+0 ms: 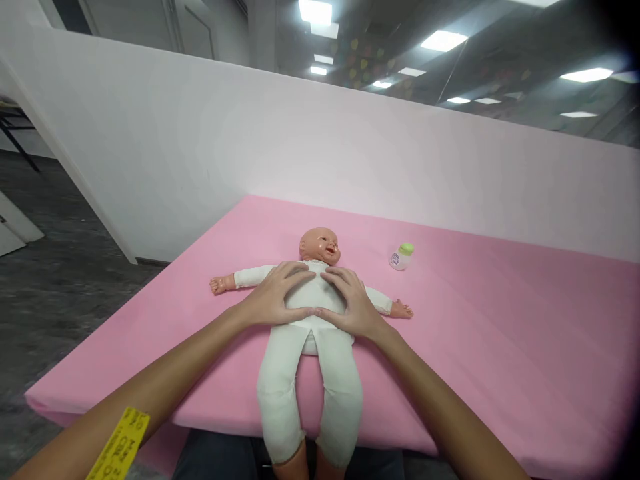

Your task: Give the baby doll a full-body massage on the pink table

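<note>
Atop the pink counter (490,320), doll (320,297) lies on its back, head (317,244) twd 12 o'clock — my L hand (277,297) & R hand (354,303) spread wide on its torso (309,288) — green-lidded bottle (401,259) approx 2 o'clock.

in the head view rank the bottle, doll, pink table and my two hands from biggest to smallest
1. pink table
2. doll
3. left hand and right hand, too alike to rank
4. bottle
</note>
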Demonstrator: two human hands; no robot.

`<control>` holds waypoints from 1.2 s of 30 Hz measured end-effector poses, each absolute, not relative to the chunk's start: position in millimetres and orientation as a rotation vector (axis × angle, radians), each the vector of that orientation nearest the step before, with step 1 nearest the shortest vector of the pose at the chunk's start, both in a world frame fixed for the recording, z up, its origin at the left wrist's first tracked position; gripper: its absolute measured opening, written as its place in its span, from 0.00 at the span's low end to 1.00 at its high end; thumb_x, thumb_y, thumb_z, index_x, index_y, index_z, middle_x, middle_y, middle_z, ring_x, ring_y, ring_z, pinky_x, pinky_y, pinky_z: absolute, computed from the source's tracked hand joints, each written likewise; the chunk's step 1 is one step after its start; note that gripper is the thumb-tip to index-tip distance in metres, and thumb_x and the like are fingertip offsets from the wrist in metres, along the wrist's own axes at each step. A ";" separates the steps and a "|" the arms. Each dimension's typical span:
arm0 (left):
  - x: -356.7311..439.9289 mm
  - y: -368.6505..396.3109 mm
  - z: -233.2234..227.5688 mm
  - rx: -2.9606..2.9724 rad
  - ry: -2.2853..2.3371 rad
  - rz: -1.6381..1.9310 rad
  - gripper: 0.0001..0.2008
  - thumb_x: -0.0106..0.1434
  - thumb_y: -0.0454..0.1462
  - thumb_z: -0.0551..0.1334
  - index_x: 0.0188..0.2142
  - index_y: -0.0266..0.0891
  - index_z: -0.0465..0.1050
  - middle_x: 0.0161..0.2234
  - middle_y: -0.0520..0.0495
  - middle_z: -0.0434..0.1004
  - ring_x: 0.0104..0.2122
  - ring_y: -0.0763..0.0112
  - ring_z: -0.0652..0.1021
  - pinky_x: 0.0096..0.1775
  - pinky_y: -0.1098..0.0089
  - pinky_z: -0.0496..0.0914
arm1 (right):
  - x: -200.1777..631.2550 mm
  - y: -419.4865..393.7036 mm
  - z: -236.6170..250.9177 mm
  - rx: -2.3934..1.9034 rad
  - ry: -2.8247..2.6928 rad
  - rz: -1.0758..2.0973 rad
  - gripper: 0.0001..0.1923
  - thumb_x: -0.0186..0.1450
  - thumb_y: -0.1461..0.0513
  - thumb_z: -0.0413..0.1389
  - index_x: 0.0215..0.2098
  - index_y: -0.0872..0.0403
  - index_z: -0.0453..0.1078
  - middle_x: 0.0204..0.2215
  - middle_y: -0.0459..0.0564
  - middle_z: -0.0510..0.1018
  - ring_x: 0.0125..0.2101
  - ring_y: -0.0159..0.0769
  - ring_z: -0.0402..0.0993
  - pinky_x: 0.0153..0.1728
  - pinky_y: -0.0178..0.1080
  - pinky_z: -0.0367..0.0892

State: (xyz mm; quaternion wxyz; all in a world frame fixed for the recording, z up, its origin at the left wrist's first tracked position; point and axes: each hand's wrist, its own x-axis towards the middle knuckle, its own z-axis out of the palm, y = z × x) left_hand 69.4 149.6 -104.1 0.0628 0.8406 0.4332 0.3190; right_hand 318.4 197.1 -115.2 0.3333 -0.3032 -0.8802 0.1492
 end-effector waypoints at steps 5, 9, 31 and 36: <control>70.8 150.4 -106.3 2.494 1.294 0.882 0.34 0.66 0.50 0.67 0.68 0.47 0.64 0.63 0.38 0.66 0.64 0.48 0.67 0.64 0.46 0.64 | 317.9 200.6 -119.7 -0.808 -2.338 0.439 0.34 0.65 0.48 0.66 0.66 0.44 0.65 0.65 0.54 0.67 0.66 0.53 0.61 0.66 0.60 0.60; 75.3 152.7 -104.3 2.481 1.266 0.969 0.17 0.70 0.42 0.62 0.57 0.45 0.74 0.52 0.43 0.75 0.54 0.55 0.74 0.58 0.53 0.70 | 313.4 201.2 -119.1 -0.827 -2.299 0.422 0.18 0.67 0.53 0.64 0.54 0.46 0.73 0.52 0.52 0.77 0.57 0.51 0.69 0.60 0.58 0.65; 76.9 150.8 -96.2 2.503 1.328 0.925 0.15 0.69 0.44 0.63 0.52 0.43 0.76 0.48 0.43 0.77 0.51 0.54 0.76 0.54 0.53 0.71 | 312.7 200.4 -119.2 -0.810 -2.270 0.454 0.12 0.68 0.52 0.63 0.47 0.47 0.75 0.48 0.52 0.79 0.54 0.50 0.69 0.57 0.58 0.66; 72.7 148.8 -94.3 2.553 1.298 0.975 0.14 0.69 0.43 0.63 0.50 0.42 0.76 0.45 0.43 0.77 0.48 0.56 0.76 0.53 0.56 0.72 | 312.8 194.6 -115.1 -0.770 -2.249 0.401 0.08 0.70 0.56 0.60 0.47 0.46 0.74 0.50 0.52 0.76 0.56 0.49 0.68 0.60 0.56 0.64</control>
